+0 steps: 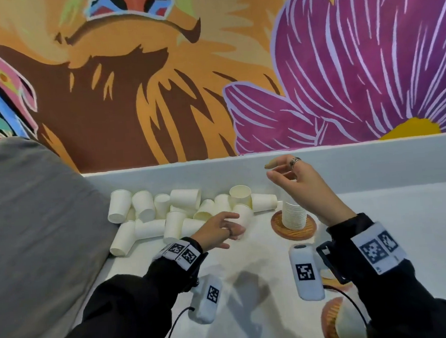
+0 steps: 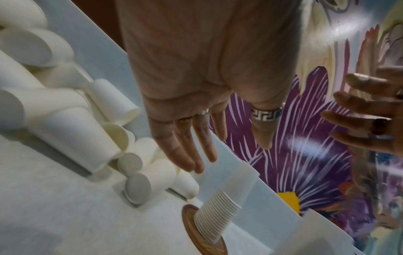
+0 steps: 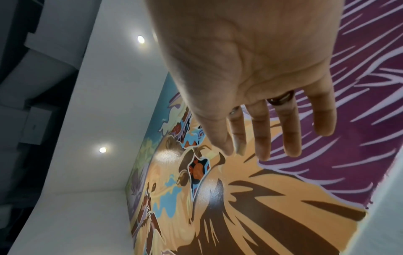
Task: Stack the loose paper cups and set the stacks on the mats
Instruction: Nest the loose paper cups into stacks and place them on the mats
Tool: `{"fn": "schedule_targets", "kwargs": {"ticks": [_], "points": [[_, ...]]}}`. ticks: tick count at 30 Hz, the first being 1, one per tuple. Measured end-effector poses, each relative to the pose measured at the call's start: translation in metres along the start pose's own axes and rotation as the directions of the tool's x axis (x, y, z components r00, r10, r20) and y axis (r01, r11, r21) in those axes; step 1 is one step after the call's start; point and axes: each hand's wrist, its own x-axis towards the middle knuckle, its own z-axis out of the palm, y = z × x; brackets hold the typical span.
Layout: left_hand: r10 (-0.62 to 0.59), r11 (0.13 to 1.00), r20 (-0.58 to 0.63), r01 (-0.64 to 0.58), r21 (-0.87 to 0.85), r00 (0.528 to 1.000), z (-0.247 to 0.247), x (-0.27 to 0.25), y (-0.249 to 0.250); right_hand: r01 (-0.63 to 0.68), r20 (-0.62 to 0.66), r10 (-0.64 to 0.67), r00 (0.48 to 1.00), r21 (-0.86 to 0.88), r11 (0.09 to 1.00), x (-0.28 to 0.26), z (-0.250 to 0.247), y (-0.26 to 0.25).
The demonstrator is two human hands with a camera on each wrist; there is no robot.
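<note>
The left hand (image 1: 218, 228), fingers loose and empty, could scatter the pile (image 1: 177, 211) at 10 o'clock of the stack (image 1: 293, 215); the right hand (image 1: 300, 179) hovers empty.

Loose cups (image 1: 182, 214) lie left of the stack (image 1: 293, 215), which stands on a mat (image 1: 278, 224).

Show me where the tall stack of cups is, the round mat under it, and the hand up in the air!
stack of cups (image 1: 293, 215), head view, middle of its ribbed side.
round mat (image 1: 278, 225), head view, left rim.
right hand (image 1: 303, 180), head view, back of the hand.
</note>
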Motion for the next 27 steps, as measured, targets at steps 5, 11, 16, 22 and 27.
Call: {"fn": "schedule_targets", "kwargs": {"ticks": [5, 11, 16, 22, 27], "points": [[-0.028, 1.0, -0.143, 0.029, 0.005, 0.989, -0.056, 0.02, -0.02, -0.046, 0.018, 0.045, 0.999, 0.03, 0.999, 0.03, 0.045, 0.011], [0.001, 0.991, -0.238, 0.031, 0.128, 0.971, -0.093, 0.05, -0.045, -0.161, 0.044, 0.162, 0.986, -0.024, 0.987, 0.071, 0.101, 0.05], [0.032, 0.91, -0.236, 0.069, 0.409, 0.971, -0.102, 0.077, -0.075, -0.303, 0.101, 0.333, 0.937, -0.235, 0.924, 0.094, 0.147, 0.114], [0.03, 0.667, -0.116, 0.067, 0.742, 0.993, -0.103, 0.099, -0.097, -0.337, 0.16, 0.442, 0.883, -0.44, 0.832, 0.104, 0.182, 0.164], [-0.007, 0.565, -0.037, 0.035, 0.825, 0.999, -0.102, 0.114, -0.107, -0.325, 0.185, 0.465, 0.866, -0.499, 0.804, 0.111, 0.198, 0.188]]}}
